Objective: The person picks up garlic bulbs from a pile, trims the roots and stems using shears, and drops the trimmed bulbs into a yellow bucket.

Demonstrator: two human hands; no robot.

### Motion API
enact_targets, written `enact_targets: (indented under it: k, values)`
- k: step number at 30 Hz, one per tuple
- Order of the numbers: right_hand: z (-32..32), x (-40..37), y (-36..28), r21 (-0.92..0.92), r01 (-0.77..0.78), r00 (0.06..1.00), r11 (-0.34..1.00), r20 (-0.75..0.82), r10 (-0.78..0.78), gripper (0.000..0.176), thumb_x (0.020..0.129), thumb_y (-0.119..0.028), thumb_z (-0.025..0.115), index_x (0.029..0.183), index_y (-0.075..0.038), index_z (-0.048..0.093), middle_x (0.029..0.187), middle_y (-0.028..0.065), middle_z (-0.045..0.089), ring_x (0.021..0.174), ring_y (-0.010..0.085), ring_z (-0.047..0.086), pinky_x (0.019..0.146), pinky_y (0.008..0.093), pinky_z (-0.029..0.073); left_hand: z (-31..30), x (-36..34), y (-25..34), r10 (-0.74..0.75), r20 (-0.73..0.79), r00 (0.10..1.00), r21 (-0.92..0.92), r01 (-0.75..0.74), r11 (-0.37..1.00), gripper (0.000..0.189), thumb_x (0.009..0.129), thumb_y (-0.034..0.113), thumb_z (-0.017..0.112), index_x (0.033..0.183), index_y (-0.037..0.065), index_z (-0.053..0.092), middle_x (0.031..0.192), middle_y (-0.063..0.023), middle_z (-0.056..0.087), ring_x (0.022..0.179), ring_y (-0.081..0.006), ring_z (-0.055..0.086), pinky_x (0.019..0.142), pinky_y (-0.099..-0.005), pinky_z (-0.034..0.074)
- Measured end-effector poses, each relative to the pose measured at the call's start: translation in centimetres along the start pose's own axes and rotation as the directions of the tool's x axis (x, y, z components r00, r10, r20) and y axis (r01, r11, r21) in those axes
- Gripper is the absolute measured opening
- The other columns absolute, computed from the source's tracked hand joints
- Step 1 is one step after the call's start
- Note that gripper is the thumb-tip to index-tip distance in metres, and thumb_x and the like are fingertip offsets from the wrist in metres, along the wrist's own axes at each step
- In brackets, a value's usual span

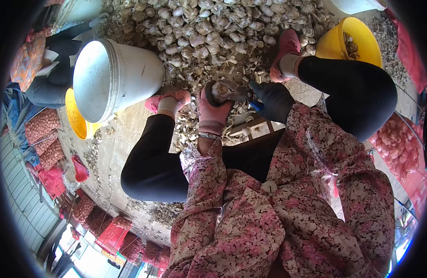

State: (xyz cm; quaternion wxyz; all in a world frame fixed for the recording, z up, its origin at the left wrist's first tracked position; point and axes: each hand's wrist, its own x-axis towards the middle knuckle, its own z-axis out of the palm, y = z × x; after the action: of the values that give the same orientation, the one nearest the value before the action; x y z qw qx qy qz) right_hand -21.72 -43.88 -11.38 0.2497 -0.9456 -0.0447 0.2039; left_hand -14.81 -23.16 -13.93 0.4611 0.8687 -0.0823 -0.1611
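A whitish garlic bulb (220,89) sits in my left hand (214,110), whose pink glove with dark fingers is closed around it. My right hand (276,101), in a dark glove, grips a pair of blue-handled clippers (257,105). Their dark blades point left, right at the bulb's stem side. Both hands are close together above a floor strewn with cut stems and dry skins. Just beyond them lies a large heap of garlic bulbs (208,32), many with short stems.
A white bucket (139,69) lies tilted at left against a yellow bucket (79,120). Another yellow bucket (361,39), with some garlic inside, stands beyond my right knee. Another person (51,69) sits at the far left. Filled red mesh sacks (44,129) line the sides.
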Motion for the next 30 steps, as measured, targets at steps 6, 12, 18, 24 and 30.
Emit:
enact_targets:
  k: [6, 12, 18, 24, 30]
  values:
    - [0.2, -0.1, -0.1, 0.02, 0.008, 1.0, 1.0, -0.007, -0.007, 0.051, 0.074, -0.025, 0.068, 0.115, -0.001, 0.049, 0.087, 0.0177, 0.063, 0.08, 0.0333, 0.064, 0.071, 0.0451, 0.05, 0.5, -0.3, 0.5, -0.201, -0.021, 0.979, -0.074, 0.199, 0.977, 0.069, 0.059, 0.017, 0.084, 0.118, 0.0, 0.052, 0.109, -0.0155, 0.062, 0.099, -0.0244, 0.062, 0.085, -0.0327, 0.05]
    - [1.2, 0.1, 1.1, 0.055, 0.007, 0.994, 0.998, 0.106, -0.013, 0.05, 0.076, -0.027, 0.067, 0.116, -0.002, 0.049, 0.089, 0.0181, 0.063, 0.082, 0.0344, 0.064, 0.072, 0.0455, 0.049, 0.7, -0.4, -0.7, -0.204, -0.011, 0.979, -0.13, 0.201, 0.971, 0.063, 0.062, 0.016, 0.082, 0.116, -0.001, 0.055, 0.1, -0.0142, 0.067, 0.091, -0.0233, 0.066, 0.08, -0.0334, 0.053]
    - [3.3, 1.4, 2.6, 0.048, -0.084, 0.988, 0.995, 0.136, 0.076, 0.027, 0.087, -0.027, 0.054, 0.102, -0.005, 0.057, 0.082, 0.0187, 0.064, 0.084, 0.0352, 0.064, 0.073, 0.0465, 0.049, 0.7, -2.1, 2.1, -0.236, 0.344, 0.909, -0.335, 0.354, 0.873, 0.063, 0.064, 0.005, 0.079, 0.121, 0.001, 0.052, 0.11, -0.0106, 0.064, 0.096, -0.0211, 0.064, 0.085, -0.0322, 0.053]
    - [5.1, 1.8, 2.7, 0.333, -0.245, 0.961, 0.911, -0.037, 0.273, 0.032, 0.085, -0.035, 0.056, 0.093, -0.004, 0.059, 0.084, 0.0195, 0.064, 0.083, 0.0362, 0.063, 0.073, 0.0473, 0.047, -1.6, -1.3, -0.5, -0.039, 0.202, 0.979, -0.746, 0.18, 0.641, 0.066, 0.068, -0.019, 0.062, 0.128, 0.004, 0.048, 0.116, -0.0098, 0.06, 0.103, -0.0202, 0.061, 0.089, -0.0335, 0.052]
    - [4.2, 1.9, 2.4, 0.483, -0.308, 0.95, 0.819, 0.106, 0.294, 0.04, 0.076, -0.038, 0.065, 0.096, -0.004, 0.061, 0.084, 0.019, 0.065, 0.081, 0.034, 0.063, 0.074, 0.0425, 0.048, -13.0, 1.6, 0.2, 0.055, -0.12, 0.991, -0.533, -0.112, 0.838, 0.044, 0.09, 0.011, 0.057, 0.132, 0.001, 0.045, 0.124, -0.0124, 0.056, 0.113, -0.0188, 0.056, 0.097, -0.033, 0.046]
